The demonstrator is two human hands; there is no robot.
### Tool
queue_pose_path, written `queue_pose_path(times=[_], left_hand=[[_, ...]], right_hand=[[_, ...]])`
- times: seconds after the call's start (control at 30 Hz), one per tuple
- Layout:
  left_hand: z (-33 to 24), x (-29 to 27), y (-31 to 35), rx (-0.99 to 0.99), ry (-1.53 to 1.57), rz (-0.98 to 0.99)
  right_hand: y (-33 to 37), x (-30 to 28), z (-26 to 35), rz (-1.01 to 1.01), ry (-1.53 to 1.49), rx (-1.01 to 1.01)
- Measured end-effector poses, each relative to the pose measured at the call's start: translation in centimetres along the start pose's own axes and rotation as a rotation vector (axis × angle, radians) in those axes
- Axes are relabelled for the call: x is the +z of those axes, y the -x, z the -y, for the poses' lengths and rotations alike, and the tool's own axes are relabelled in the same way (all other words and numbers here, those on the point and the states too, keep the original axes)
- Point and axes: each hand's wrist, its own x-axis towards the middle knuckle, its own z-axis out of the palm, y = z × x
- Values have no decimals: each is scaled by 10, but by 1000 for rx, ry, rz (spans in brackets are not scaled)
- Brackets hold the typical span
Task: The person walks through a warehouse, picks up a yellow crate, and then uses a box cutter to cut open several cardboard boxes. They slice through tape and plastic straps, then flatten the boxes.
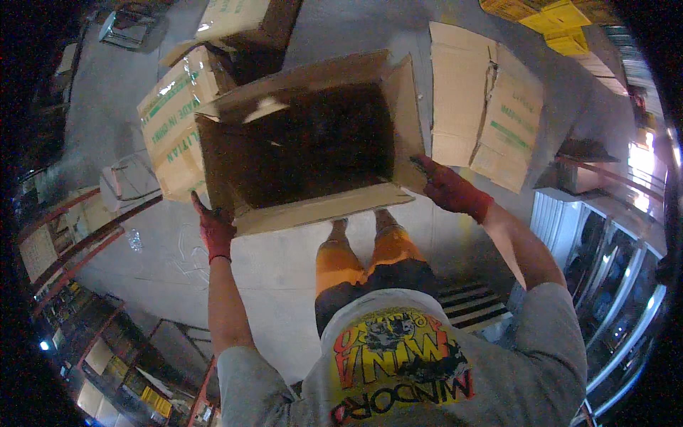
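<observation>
I hold a large open cardboard box [331,204] in front of me by its two near corners. Its open side faces up toward me, and the inside is mostly dark, with a pale patch near the far left. My left hand [216,229], in a red glove, grips the near left corner, with one finger stretched along the outside. At the near right corner, my right hand [459,192], also red-gloved, is closed on the edge of a flap. Just beyond the left hand stands a taped cardboard carton [171,135] with green print.
Another carton [245,21] sits behind the taped one. Flattened cardboard [462,99] lies on the floor [277,277] to the right. Stacked silver metal pieces [562,220] stand at my right. Racks [64,263] with goods line the left, and yellow packages [565,39] are at the far right.
</observation>
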Motion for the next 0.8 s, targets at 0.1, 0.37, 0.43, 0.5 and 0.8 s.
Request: queue_pose_path(times=[0.1,0.37,0.43,0.5,0.8], left_hand=[[1,18,-4,-313,553,-22],[10,38,-1,-69,422,-128],[7,35,-1,-37,240,-113],[4,32,-2,-362,544,25],[9,42,-3,-102,351,-33]], right_hand=[[5,-1,-9,-121,51,-110],[24,-17,-1,-83,-437,278],[30,-18,4,-161,-439,324],[37,-20,6,-302,-410,440],[22,-6,-12,-320,-798,265]])
